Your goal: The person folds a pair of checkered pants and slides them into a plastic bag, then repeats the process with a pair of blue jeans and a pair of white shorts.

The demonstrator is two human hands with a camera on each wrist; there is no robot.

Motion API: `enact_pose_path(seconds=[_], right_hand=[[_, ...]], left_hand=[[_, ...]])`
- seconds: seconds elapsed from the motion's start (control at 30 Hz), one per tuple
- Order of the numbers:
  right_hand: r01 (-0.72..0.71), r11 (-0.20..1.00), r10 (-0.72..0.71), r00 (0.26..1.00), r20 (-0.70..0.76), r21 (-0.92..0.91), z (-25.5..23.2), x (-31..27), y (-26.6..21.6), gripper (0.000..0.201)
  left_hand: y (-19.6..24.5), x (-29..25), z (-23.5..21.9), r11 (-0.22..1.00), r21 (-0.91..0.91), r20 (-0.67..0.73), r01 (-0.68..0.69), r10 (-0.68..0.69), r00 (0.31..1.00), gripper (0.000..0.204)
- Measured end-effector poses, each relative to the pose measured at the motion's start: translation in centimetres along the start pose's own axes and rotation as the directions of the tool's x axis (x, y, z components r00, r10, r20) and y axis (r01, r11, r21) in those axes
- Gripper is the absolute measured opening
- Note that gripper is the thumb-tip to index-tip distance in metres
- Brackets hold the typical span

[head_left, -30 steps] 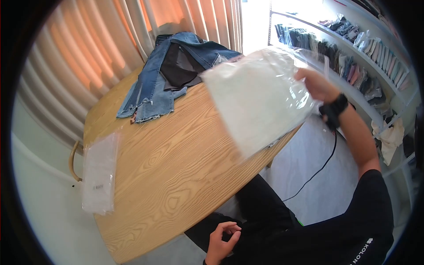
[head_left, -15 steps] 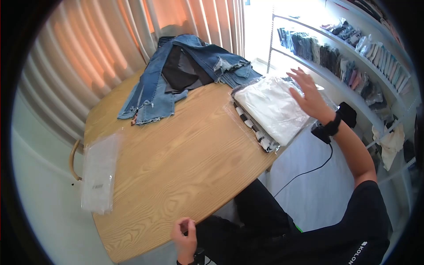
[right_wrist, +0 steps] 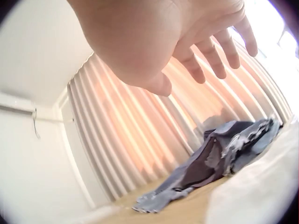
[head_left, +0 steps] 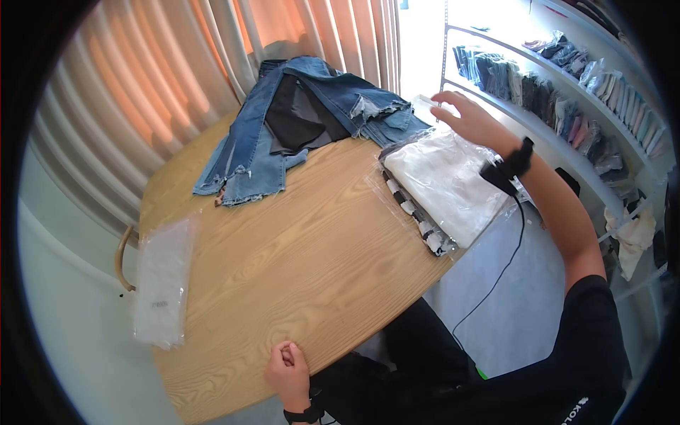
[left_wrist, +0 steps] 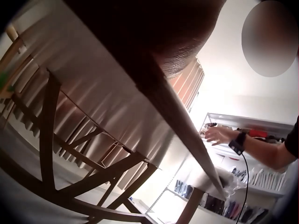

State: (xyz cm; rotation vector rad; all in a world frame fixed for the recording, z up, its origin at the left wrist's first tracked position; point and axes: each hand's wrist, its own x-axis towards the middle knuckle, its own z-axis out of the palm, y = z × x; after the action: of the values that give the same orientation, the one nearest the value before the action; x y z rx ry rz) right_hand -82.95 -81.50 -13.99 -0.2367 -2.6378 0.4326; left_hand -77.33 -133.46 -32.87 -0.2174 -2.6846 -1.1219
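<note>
My right hand (head_left: 476, 124) hovers over the far side of a stack of bagged clothes at the table's right edge. In the right wrist view its fingers (right_wrist: 212, 63) are spread and nothing lies between them. On top of the stack is a white folded garment in a clear plastic bag (head_left: 450, 184), above a black-and-white checked one (head_left: 418, 216). My left hand (head_left: 288, 379) rests at the near table edge, fingers loosely curled and holding nothing. Blue jeans with frayed hems (head_left: 248, 152) lie spread at the back, a dark garment (head_left: 297, 117) between their legs.
A flat clear plastic bag (head_left: 163, 283) lies at the left edge of the wooden table (head_left: 262, 269). Curtains (head_left: 177, 85) hang behind. Shelves of bagged clothes (head_left: 510, 78) stand at right, and a black cable (head_left: 506, 269) trails from the right wrist.
The white bagged garment, held up by my right hand earlier, now lies on the stack. That hand has let go and moved toward the back. My left hand has come to the table edge.
</note>
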Motion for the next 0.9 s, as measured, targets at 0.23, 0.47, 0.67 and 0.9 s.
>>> enact_pose_path(seconds=[0.23,0.47,0.67,0.9], right_hand=[[-0.103,0.276,0.599,0.796,-0.087,0.956,10.6,12.4,4.3,0.023],[-0.132,-0.377,0.645,0.673,0.362,0.917,21.5,13.0,12.2,0.048],[-0.322,-0.298,0.422,0.800,0.427,0.899,21.8,13.6,10.7,0.041],[-0.253,-0.308,0.338,0.872,0.354,0.917,21.5,13.5,10.8,0.079]], left_hand=[[-0.4,-0.3,0.8,0.998,0.004,-0.129,0.060,-0.059,0.990,0.005],[1.9,-0.1,0.1,0.967,0.226,-0.085,0.118,-0.101,0.991,0.009],[1.1,-0.5,0.9,0.976,0.211,-0.208,0.055,-0.011,0.978,0.011],[0.2,-0.5,1.3,0.974,0.199,-0.235,0.111,-0.062,0.970,0.009]])
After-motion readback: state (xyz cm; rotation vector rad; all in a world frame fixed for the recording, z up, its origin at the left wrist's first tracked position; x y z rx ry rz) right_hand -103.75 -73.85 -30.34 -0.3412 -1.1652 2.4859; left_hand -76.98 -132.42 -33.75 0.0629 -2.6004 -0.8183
